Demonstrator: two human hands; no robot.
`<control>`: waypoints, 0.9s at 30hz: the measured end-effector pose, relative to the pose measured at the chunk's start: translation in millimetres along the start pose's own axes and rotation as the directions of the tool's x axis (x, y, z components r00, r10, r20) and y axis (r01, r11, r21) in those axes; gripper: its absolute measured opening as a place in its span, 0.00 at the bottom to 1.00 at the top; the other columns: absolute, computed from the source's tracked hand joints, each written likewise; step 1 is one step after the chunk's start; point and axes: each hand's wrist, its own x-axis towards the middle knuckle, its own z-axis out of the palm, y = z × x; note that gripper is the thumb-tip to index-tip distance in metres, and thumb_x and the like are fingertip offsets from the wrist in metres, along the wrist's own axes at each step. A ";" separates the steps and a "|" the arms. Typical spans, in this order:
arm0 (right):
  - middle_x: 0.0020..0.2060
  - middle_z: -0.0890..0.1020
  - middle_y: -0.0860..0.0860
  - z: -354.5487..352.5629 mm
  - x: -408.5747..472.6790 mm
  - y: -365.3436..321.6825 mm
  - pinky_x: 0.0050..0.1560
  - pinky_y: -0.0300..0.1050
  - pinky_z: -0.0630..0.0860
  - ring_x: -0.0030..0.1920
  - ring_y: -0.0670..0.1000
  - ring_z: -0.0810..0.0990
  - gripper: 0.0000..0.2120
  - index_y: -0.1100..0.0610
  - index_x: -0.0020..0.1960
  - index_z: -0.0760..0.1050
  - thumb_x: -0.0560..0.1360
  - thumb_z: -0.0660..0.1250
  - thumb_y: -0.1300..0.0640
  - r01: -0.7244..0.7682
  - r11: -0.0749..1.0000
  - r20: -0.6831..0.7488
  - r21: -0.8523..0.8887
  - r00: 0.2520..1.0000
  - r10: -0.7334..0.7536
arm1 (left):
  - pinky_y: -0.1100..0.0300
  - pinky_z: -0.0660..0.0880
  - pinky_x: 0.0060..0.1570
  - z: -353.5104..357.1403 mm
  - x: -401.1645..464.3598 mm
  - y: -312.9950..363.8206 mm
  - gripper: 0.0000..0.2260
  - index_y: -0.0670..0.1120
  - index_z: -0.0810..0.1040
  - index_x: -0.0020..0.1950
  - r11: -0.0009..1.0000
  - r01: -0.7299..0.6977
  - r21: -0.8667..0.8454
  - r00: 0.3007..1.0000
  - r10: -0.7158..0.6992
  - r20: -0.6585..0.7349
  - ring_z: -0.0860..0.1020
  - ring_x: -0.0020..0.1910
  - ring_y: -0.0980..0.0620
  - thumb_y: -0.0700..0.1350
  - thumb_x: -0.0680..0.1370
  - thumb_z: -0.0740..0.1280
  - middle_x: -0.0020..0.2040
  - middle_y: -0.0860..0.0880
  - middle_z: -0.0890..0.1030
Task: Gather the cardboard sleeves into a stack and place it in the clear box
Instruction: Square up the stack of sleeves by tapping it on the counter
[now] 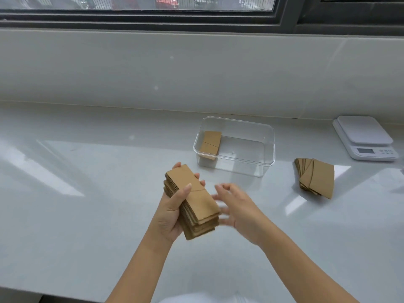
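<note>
My left hand (172,213) grips a thick stack of brown cardboard sleeves (196,202) above the white counter, thumb across the top sleeve and fingers wrapped around the far side. My right hand (238,208) hovers just right of the stack with fingers spread and blurred, holding nothing. The clear box (269,149) stands behind the hands, with a small stack of sleeves (211,144) lying at its left end. Another fanned pile of sleeves (317,178) lies on the counter to the right of the box.
A white kitchen scale (365,136) sits at the far right near the wall. The white counter (87,182) runs wide to the left, with a tiled wall and a window behind it. The counter's near edge is at the bottom left.
</note>
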 end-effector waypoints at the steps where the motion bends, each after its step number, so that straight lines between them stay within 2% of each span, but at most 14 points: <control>1: 0.57 0.79 0.60 -0.5 -2.4 6.5 0.54 0.57 0.80 0.53 0.60 0.81 0.29 0.56 0.63 0.70 0.70 0.67 0.38 -0.151 0.975 0.158 0.161 0.979 0.126 | 0.48 0.79 0.48 1.7 0.3 3.6 0.34 0.59 0.76 0.59 0.999 -0.043 0.027 0.999 0.043 0.001 0.81 0.52 0.48 0.47 0.56 0.82 0.53 0.46 0.81; 2: 0.55 0.80 0.62 0.4 -5.0 12.3 0.55 0.58 0.80 0.54 0.62 0.81 0.33 0.59 0.66 0.69 0.70 0.66 0.36 -0.256 0.939 0.310 0.228 0.934 0.179 | 0.49 0.79 0.49 3.8 -0.6 6.6 0.34 0.59 0.76 0.60 0.995 -0.076 0.061 0.997 0.076 0.009 0.81 0.52 0.48 0.47 0.56 0.82 0.53 0.47 0.81; 3: 0.54 0.81 0.61 3.5 -7.3 17.5 0.55 0.58 0.80 0.54 0.63 0.81 0.35 0.59 0.67 0.70 0.69 0.67 0.36 -0.297 0.922 0.413 0.248 0.894 0.177 | 0.50 0.79 0.48 5.9 -1.3 9.4 0.34 0.58 0.75 0.60 0.990 -0.096 0.103 0.995 0.094 0.030 0.81 0.52 0.48 0.47 0.57 0.82 0.53 0.47 0.81; 5: 0.51 0.82 0.60 10.9 -9.2 23.3 0.51 0.52 0.81 0.52 0.60 0.83 0.35 0.60 0.63 0.75 0.64 0.75 0.40 -0.265 0.925 0.446 0.272 0.887 0.123 | 0.51 0.79 0.49 8.9 -2.7 11.7 0.33 0.57 0.73 0.61 0.973 -0.128 0.190 0.990 0.114 0.082 0.80 0.52 0.48 0.43 0.59 0.80 0.53 0.46 0.80; 8: 0.44 0.85 0.58 18.3 -9.9 24.7 0.41 0.45 0.83 0.43 0.54 0.85 0.32 0.62 0.54 0.79 0.56 0.82 0.49 -0.216 0.907 0.346 0.362 0.934 0.084 | 0.50 0.78 0.51 12.2 -2.6 13.0 0.29 0.57 0.72 0.61 0.960 -0.143 0.242 0.983 0.109 0.149 0.80 0.53 0.48 0.39 0.63 0.73 0.53 0.46 0.78; 10: 0.41 0.85 0.57 20.5 -11.5 23.5 0.40 0.44 0.82 0.40 0.52 0.85 0.25 0.62 0.52 0.79 0.60 0.79 0.52 -0.200 0.899 0.276 0.389 0.957 0.094 | 0.51 0.78 0.52 13.0 -1.5 14.3 0.29 0.58 0.72 0.60 0.960 -0.132 0.247 0.980 0.089 0.176 0.79 0.53 0.48 0.39 0.63 0.73 0.53 0.46 0.78; 12: 0.39 0.85 0.56 24.4 -13.4 23.2 0.39 0.43 0.82 0.38 0.51 0.84 0.18 0.62 0.52 0.78 0.66 0.72 0.54 -0.162 0.906 0.200 0.390 0.976 0.088 | 0.52 0.78 0.51 11.9 -0.1 17.8 0.28 0.58 0.72 0.61 0.959 -0.110 0.259 0.978 0.058 0.202 0.80 0.53 0.48 0.40 0.64 0.72 0.53 0.47 0.79; 15: 0.38 0.85 0.55 25.8 -15.4 26.1 0.38 0.42 0.82 0.37 0.50 0.84 0.14 0.62 0.51 0.79 0.69 0.69 0.56 -0.082 0.915 0.124 0.395 0.992 0.035 | 0.49 0.78 0.53 6.9 4.2 26.2 0.27 0.55 0.72 0.62 0.963 -0.036 0.266 0.975 -0.024 0.222 0.80 0.55 0.44 0.41 0.65 0.72 0.54 0.45 0.81; 17: 0.37 0.84 0.54 22.9 -17.5 28.4 0.38 0.42 0.81 0.36 0.50 0.83 0.13 0.61 0.50 0.80 0.69 0.68 0.56 -0.022 0.945 0.067 0.325 0.998 0.000 | 0.47 0.77 0.53 0.2 9.6 33.5 0.24 0.53 0.72 0.64 0.949 0.056 0.310 0.967 -0.129 0.220 0.80 0.55 0.42 0.42 0.69 0.71 0.56 0.43 0.80; 20: 0.35 0.83 0.53 10.6 -23.9 35.5 0.37 0.42 0.80 0.34 0.50 0.81 0.15 0.64 0.51 0.79 0.68 0.69 0.55 0.032 0.982 -0.060 0.184 0.998 -0.021 | 0.51 0.79 0.47 -7.0 18.9 34.4 0.20 0.51 0.71 0.66 0.813 0.230 0.534 0.930 -0.346 0.127 0.81 0.48 0.46 0.43 0.75 0.69 0.53 0.43 0.80; 22: 0.36 0.83 0.53 -2.4 -30.3 40.4 0.38 0.42 0.79 0.35 0.50 0.82 0.20 0.65 0.55 0.79 0.68 0.71 0.55 0.038 0.993 -0.144 0.111 0.989 -0.022 | 0.52 0.80 0.46 -4.3 21.5 24.6 0.16 0.43 0.74 0.63 0.708 0.312 0.634 0.884 -0.461 0.080 0.83 0.46 0.46 0.43 0.76 0.67 0.48 0.42 0.82; 24: 0.38 0.83 0.54 -15.4 -36.3 42.6 0.39 0.43 0.79 0.37 0.51 0.82 0.23 0.66 0.57 0.78 0.66 0.72 0.54 0.035 0.997 -0.202 0.066 0.979 -0.021 | 0.53 0.80 0.47 0.3 23.4 12.2 0.12 0.40 0.76 0.57 0.645 0.341 0.684 0.863 -0.504 0.045 0.83 0.46 0.47 0.44 0.76 0.67 0.45 0.43 0.84; 27: 0.39 0.83 0.53 -37.5 -43.5 39.6 0.39 0.42 0.79 0.38 0.50 0.83 0.23 0.64 0.56 0.78 0.64 0.74 0.55 0.043 0.999 -0.263 -0.004 0.964 -0.042 | 0.58 0.76 0.48 12.8 29.7 -4.1 0.10 0.43 0.77 0.55 0.587 0.307 0.749 0.873 -0.487 0.024 0.82 0.47 0.51 0.45 0.75 0.69 0.46 0.47 0.84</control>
